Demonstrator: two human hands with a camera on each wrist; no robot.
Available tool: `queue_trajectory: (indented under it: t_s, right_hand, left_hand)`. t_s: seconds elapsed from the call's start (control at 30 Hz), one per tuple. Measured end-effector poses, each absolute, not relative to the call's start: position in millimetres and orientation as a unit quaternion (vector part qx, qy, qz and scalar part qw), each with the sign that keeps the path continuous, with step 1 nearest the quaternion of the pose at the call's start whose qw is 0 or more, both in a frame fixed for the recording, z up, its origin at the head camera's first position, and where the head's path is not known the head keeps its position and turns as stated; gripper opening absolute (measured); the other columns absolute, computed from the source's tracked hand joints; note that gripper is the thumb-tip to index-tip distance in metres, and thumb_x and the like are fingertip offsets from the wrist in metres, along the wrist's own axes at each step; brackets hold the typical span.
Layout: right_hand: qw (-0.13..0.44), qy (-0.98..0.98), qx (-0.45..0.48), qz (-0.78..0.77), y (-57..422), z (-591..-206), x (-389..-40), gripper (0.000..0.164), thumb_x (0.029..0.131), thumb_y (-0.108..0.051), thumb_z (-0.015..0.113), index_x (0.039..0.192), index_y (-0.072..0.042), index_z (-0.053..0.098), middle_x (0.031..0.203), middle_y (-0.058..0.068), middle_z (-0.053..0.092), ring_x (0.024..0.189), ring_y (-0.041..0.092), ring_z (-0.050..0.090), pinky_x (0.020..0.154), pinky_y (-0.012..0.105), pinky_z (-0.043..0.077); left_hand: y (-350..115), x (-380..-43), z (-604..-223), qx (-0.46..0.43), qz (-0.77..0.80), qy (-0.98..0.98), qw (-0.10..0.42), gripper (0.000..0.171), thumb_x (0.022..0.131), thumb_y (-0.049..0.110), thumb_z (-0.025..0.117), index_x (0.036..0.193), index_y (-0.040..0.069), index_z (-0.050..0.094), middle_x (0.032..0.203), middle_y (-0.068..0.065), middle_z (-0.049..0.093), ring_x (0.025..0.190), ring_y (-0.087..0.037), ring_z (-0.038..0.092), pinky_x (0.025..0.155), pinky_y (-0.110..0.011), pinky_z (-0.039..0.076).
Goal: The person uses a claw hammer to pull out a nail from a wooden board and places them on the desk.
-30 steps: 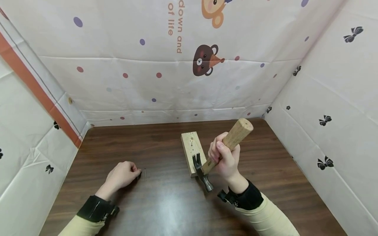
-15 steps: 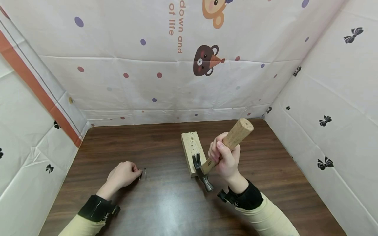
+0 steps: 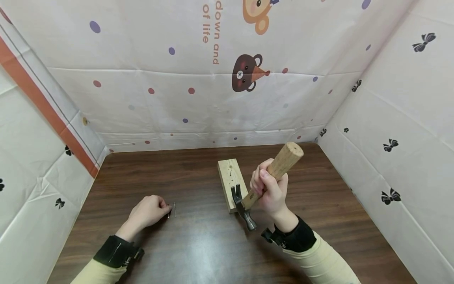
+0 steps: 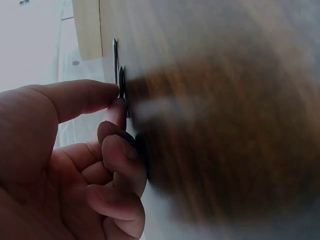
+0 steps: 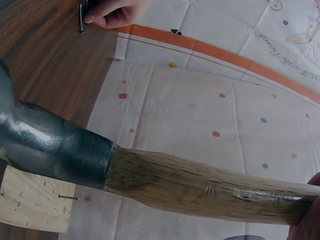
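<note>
In the head view my left hand [image 3: 148, 211] is down at the tabletop on the left. Its thumb and index finger pinch a dark nail [image 4: 121, 76], whose pointed end shows past the fingertips in the left wrist view. Close beside that, another nail [image 3: 175, 210] lies on the table. My right hand [image 3: 271, 187] grips a claw hammer [image 3: 285, 161] by its wooden handle. The black hammer head overlaps the near end of a pale wooden block [image 3: 229, 171] in the head view. Dark marks dot the block, and a thin nail [image 5: 68, 197] projects from it in the right wrist view.
The brown wood-grain table [image 3: 198, 244] runs back to a white printed sheet [image 3: 159, 106] hung behind it. More printed sheeting [image 3: 383, 118] closes off the right side, and an orange-striped sheet [image 3: 42, 106] the left. Dark bands with small cameras circle both wrists.
My left fingertips have shifted slightly to the right, toward the loose nail, with the pinched nail between them. The right hand and hammer stay in place over the block.
</note>
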State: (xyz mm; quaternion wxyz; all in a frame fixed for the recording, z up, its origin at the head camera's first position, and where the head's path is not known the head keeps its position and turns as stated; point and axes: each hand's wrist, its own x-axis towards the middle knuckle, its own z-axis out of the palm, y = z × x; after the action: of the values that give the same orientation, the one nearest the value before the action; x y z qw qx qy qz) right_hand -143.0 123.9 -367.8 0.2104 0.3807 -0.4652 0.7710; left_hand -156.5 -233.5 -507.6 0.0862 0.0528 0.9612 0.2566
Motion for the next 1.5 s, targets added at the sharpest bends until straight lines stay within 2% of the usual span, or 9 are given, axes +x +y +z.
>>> queue_trajectory:
  t_s: [0.27, 0.63, 0.77, 0.9, 1.07, 1.2, 1.33, 1.43, 1.5]
  right_hand:
    - [0.191, -0.486, 0.350, 0.778, 128.2, -363.9, -148.9, 0.016, 0.098, 0.003, 0.038, 0.088, -0.005, 0.048, 0.055, 0.003, 0.032, 0.039, 0.015, 0.024, 0.033, 0.030, 0.023]
    - [0.155, -0.552, 0.252, 0.780, 133.9, -354.1, -165.7, 0.010, 0.100, -0.010, 0.050, 0.090, -0.011, 0.051, 0.056, -0.004, 0.040, 0.041, 0.016, 0.027, 0.037, 0.033, 0.023]
    - [0.142, -0.566, 0.235, 0.777, 134.0, -350.7, -172.4, 0.009, 0.100, -0.012, 0.052, 0.091, -0.010, 0.051, 0.056, -0.005, 0.039, 0.042, 0.013, 0.029, 0.039, 0.031, 0.024]
    - [0.120, -0.588, 0.208, 0.773, 132.6, -345.6, -182.0, 0.012, 0.101, -0.014, 0.054, 0.090, -0.010, 0.051, 0.056, -0.004, 0.038, 0.043, 0.010, 0.031, 0.041, 0.028, 0.026]
    - [0.085, -0.604, 0.172, 0.774, 127.8, -343.5, -198.8, 0.016, 0.104, -0.016, 0.055, 0.090, -0.010, 0.050, 0.057, -0.004, 0.035, 0.044, 0.008, 0.031, 0.042, 0.025, 0.028]
    - [0.069, -0.610, 0.143, 0.776, 124.1, -346.1, -215.3, 0.019, 0.106, -0.019, 0.056, 0.091, -0.008, 0.050, 0.057, -0.004, 0.033, 0.044, 0.008, 0.029, 0.043, 0.026, 0.027]
    - [0.053, -0.619, 0.126, 0.773, 119.1, -348.3, -232.0, 0.021, 0.107, -0.020, 0.056, 0.091, -0.009, 0.049, 0.058, -0.004, 0.033, 0.044, 0.008, 0.029, 0.043, 0.025, 0.027]
    - [0.034, -0.629, 0.117, 0.768, 114.6, -349.8, -242.7, 0.021, 0.108, -0.020, 0.056, 0.091, -0.011, 0.049, 0.058, -0.004, 0.034, 0.045, 0.008, 0.031, 0.044, 0.024, 0.028]
    - [0.019, -0.636, 0.112, 0.764, 111.7, -351.3, -248.2, 0.021, 0.109, -0.021, 0.055, 0.091, -0.011, 0.048, 0.059, -0.003, 0.034, 0.045, 0.008, 0.031, 0.044, 0.025, 0.028]
  left_hand:
    - [-235.7, -164.6, -500.4, 0.053, 0.272, 0.956, 0.100, 0.036, 0.103, 0.038, 0.070, 0.077, 0.016, 0.058, 0.066, 0.003, 0.053, 0.058, -0.016, 0.050, 0.055, -0.033, 0.037]
    - [-216.7, -189.9, -475.8, 0.065, 0.282, 0.956, 0.054, 0.034, 0.106, 0.039, 0.064, 0.083, 0.016, 0.054, 0.066, 0.002, 0.050, 0.058, -0.018, 0.050, 0.051, -0.033, 0.035]
    - [-200.3, -199.6, -468.7, 0.076, 0.292, 0.952, 0.044, 0.029, 0.106, 0.039, 0.065, 0.089, 0.016, 0.060, 0.070, 0.002, 0.057, 0.061, -0.018, 0.053, 0.052, -0.034, 0.039]
    - [-178.0, -213.1, -462.9, 0.101, 0.313, 0.944, 0.032, 0.022, 0.106, 0.037, 0.066, 0.102, 0.016, 0.068, 0.082, 0.002, 0.064, 0.068, -0.016, 0.058, 0.060, -0.035, 0.045]
    - [-145.3, -234.9, -457.6, 0.144, 0.353, 0.924, 0.010, 0.023, 0.105, 0.033, 0.068, 0.117, 0.014, 0.072, 0.094, 0.001, 0.069, 0.082, -0.017, 0.063, 0.074, -0.039, 0.052]
    - [-117.5, -257.4, -458.7, 0.166, 0.374, 0.912, -0.014, 0.023, 0.105, 0.031, 0.068, 0.118, 0.012, 0.074, 0.100, 0.000, 0.070, 0.093, -0.018, 0.064, 0.084, -0.040, 0.052]
    - [-93.6, -278.0, -462.8, 0.175, 0.368, 0.913, -0.016, 0.026, 0.106, 0.028, 0.067, 0.121, 0.009, 0.074, 0.104, -0.005, 0.071, 0.097, -0.023, 0.065, 0.088, -0.043, 0.053]
    - [-80.8, -289.4, -468.5, 0.180, 0.343, 0.922, 0.000, 0.035, 0.107, 0.027, 0.067, 0.134, 0.005, 0.070, 0.124, -0.012, 0.070, 0.115, -0.028, 0.066, 0.100, -0.047, 0.052]
    - [-74.4, -294.9, -472.1, 0.182, 0.327, 0.927, 0.015, 0.043, 0.108, 0.026, 0.065, 0.144, 0.002, 0.064, 0.140, -0.017, 0.065, 0.131, -0.032, 0.060, 0.110, -0.048, 0.047]
